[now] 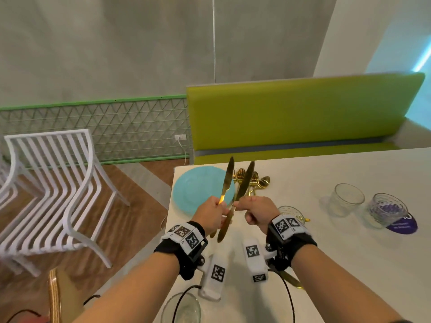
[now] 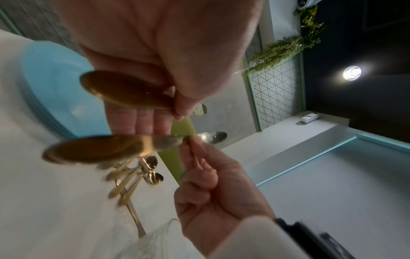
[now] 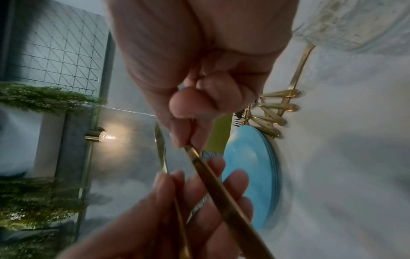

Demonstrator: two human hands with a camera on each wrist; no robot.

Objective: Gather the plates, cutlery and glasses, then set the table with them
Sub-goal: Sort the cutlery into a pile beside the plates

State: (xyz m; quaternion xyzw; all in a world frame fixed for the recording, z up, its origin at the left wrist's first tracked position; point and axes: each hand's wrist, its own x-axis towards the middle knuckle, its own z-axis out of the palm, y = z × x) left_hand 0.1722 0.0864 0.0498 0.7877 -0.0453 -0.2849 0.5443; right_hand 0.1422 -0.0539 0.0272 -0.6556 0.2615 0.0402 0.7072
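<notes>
Both hands are raised over the white table (image 1: 303, 252), each with a gold knife, blades pointing up and away. My left hand (image 1: 220, 205) pinches the left knife (image 1: 227, 180) between thumb and fingers; its handle end (image 2: 126, 91) shows in the left wrist view. My right hand (image 1: 236, 203) pinches the right knife (image 1: 245, 180) where blade meets handle, and the handle (image 3: 221, 189) slants down across my left fingers (image 3: 235, 185). Behind the knives lie a stack of blue plates (image 1: 198, 190) and a pile of gold cutlery (image 1: 254, 183).
Two clear glasses (image 1: 346, 199) (image 1: 387, 210) stand at the right, one on a purple coaster (image 1: 403, 226). Another glass (image 1: 291, 212) sits behind my right wrist, and one more (image 1: 180, 308) at the near edge. White chairs (image 1: 58, 194) stand left; a green bench (image 1: 303, 117) runs behind.
</notes>
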